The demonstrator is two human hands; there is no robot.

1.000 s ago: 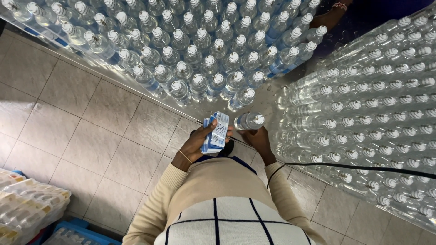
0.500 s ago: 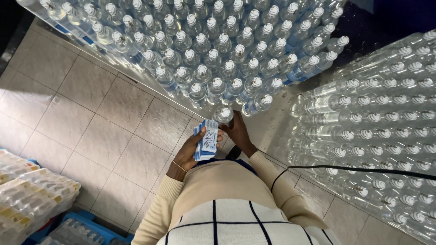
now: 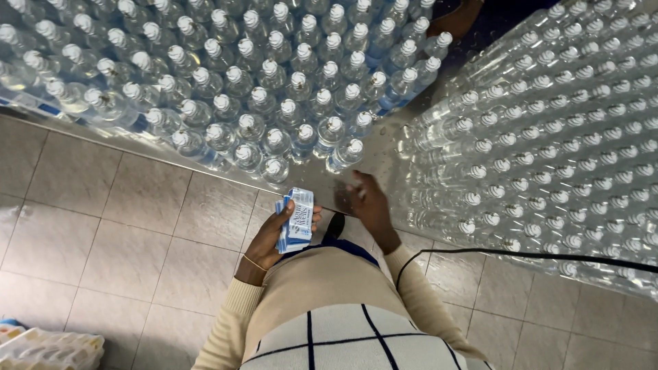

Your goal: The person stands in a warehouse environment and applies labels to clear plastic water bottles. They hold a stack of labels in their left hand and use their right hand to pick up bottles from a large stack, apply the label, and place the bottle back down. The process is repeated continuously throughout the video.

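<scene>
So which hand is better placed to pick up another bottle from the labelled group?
Probably the right hand: it is empty, open, and close to the nearest capped bottles. The left hand is occupied gripping a stack of blue-and-white labels.

surface: shiny metal table [image 3: 322, 179], kinda wet-looking
on it, left: upright capped water bottles [image 3: 260, 82], packed tight
on it, right: another big block of clear bottles [image 3: 548, 137]
</scene>
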